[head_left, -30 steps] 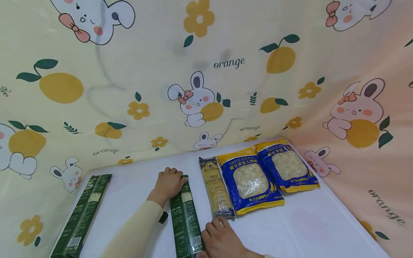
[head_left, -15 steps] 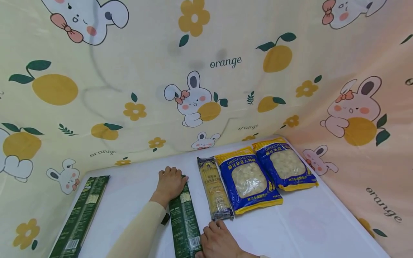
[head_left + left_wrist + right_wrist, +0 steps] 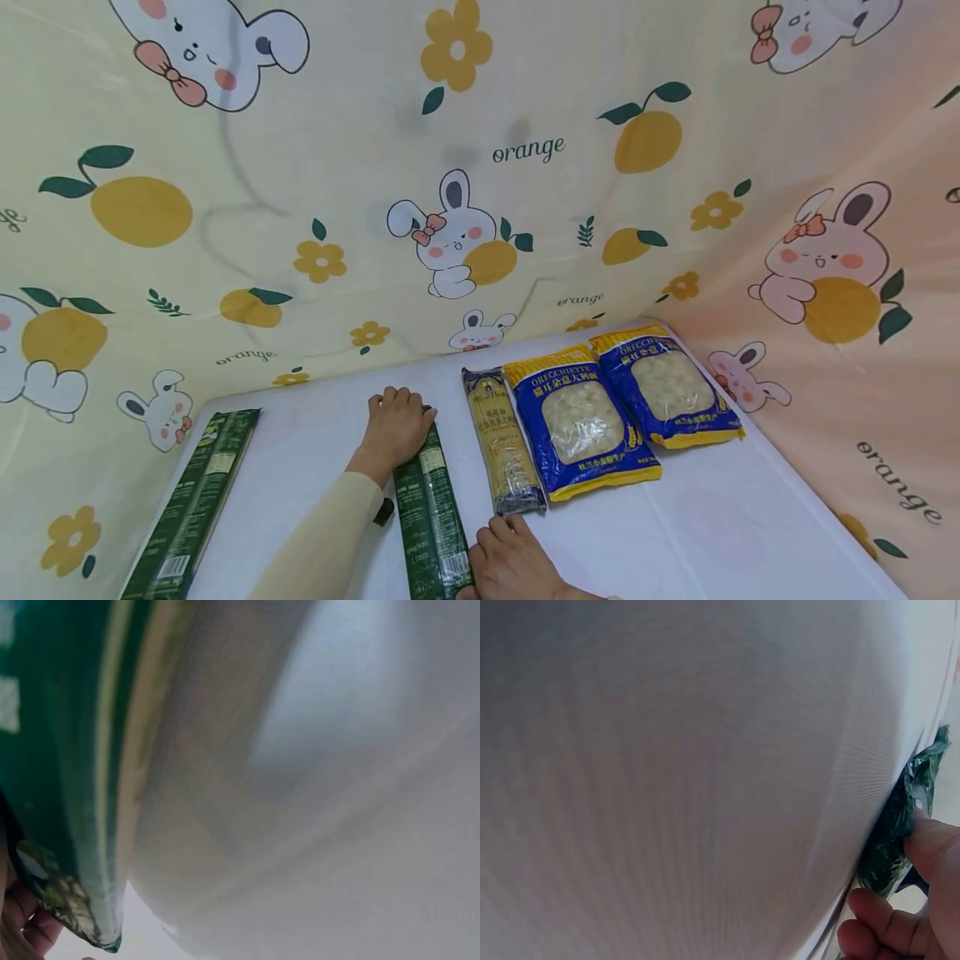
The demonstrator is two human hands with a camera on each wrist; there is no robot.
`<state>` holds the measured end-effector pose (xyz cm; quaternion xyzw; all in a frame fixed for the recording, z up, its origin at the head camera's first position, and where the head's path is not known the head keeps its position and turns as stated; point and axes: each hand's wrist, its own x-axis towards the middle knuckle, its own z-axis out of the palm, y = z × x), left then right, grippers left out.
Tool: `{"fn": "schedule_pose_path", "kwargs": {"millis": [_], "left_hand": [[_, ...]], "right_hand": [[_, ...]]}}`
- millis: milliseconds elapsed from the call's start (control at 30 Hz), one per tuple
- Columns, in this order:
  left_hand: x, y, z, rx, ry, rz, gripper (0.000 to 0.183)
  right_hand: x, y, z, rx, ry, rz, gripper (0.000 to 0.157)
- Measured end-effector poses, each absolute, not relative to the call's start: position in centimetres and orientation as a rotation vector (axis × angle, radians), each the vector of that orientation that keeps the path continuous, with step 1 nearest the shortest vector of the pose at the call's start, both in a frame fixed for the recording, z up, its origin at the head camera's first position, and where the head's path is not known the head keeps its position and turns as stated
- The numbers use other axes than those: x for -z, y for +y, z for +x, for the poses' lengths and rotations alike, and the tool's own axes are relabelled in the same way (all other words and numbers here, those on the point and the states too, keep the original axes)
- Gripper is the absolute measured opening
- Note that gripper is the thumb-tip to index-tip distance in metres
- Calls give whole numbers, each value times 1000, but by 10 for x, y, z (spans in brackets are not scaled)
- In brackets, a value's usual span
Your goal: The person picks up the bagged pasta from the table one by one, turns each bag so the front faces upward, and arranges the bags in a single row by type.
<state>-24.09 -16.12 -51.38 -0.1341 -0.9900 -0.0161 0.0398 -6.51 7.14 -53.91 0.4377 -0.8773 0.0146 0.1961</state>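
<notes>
A green pack of spaghetti [image 3: 431, 508] lies lengthwise on the white table, between both hands. At its far end my left hand [image 3: 397, 425] grips the top, fingers curled over the edge. In the left wrist view, the fingers [image 3: 34, 926] show beside the tip of the green pack [image 3: 56, 750]. My right hand [image 3: 517, 562] holds the near right corner. The right wrist view has the thumb [image 3: 937, 844] against the crinkled green end [image 3: 889, 847], with the other fingers curled below. The pack's nearest end is cut off by the head view's lower edge.
Another green spaghetti pack [image 3: 191, 508] lies along the table's left side. Right of the held pack are a slim yellow pasta pack [image 3: 502, 442] and two blue-and-yellow orecchiette bags [image 3: 585, 425]. A printed rabbit-and-orange curtain [image 3: 337, 167] rises behind the table [image 3: 712, 517].
The view shifts slightly with the head. My right hand has drawn a little nearer, away from the yellow pasta pack's end. Both hands stay on the green pack.
</notes>
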Motion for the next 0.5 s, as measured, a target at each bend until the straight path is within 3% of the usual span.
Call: {"fn": "schedule_pose_path", "kwargs": {"millis": [500], "left_hand": [[486,-177,-246,185,-2532,-601,33]], "right_hand": [[525,71,-78,45,-2632,1099,58]]}}
